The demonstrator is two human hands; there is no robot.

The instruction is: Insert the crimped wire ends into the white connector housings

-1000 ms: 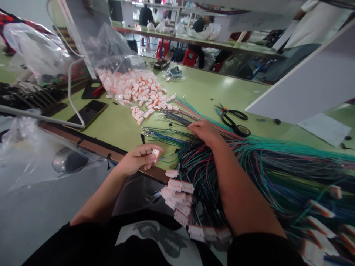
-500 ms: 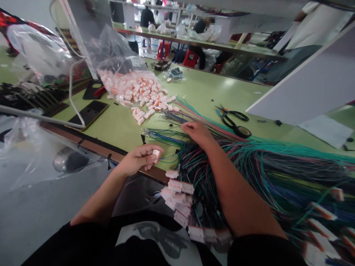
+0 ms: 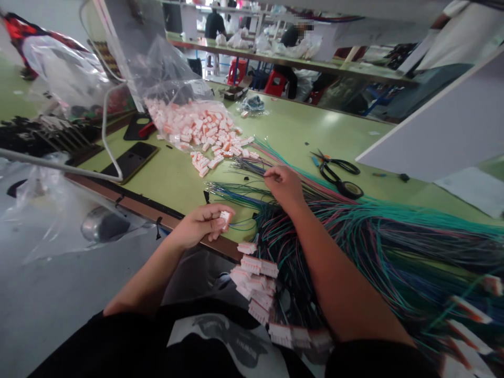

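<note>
My left hand [image 3: 200,227] is closed around a small white-and-orange connector housing [image 3: 225,220] near the table's front edge. A few thin wires run from the housing toward the right. Over the bundle of dark wires [image 3: 252,166] is my right hand [image 3: 286,190], its thumb and fingertips drawn together. Whether a single wire sits between those fingertips is too small to tell. Blue and green wires [image 3: 232,191] with bare metal ends lie between the two hands. Several finished-looking connectors [image 3: 258,283] hang on their wires over the front edge, close to my lap.
Loose housings [image 3: 205,128] spill from a clear plastic bag [image 3: 169,79]. A phone [image 3: 132,161] lies at left behind a bent metal rod [image 3: 105,126]. Scissors [image 3: 340,167] and a black tape roll [image 3: 352,190] rest beyond the wires. A white panel [image 3: 425,121] slants at right.
My right hand has lifted slightly over the dark wires, and its fingers have curled more. My left hand keeps the housing in much the same place. The whole view has shifted a little.
</note>
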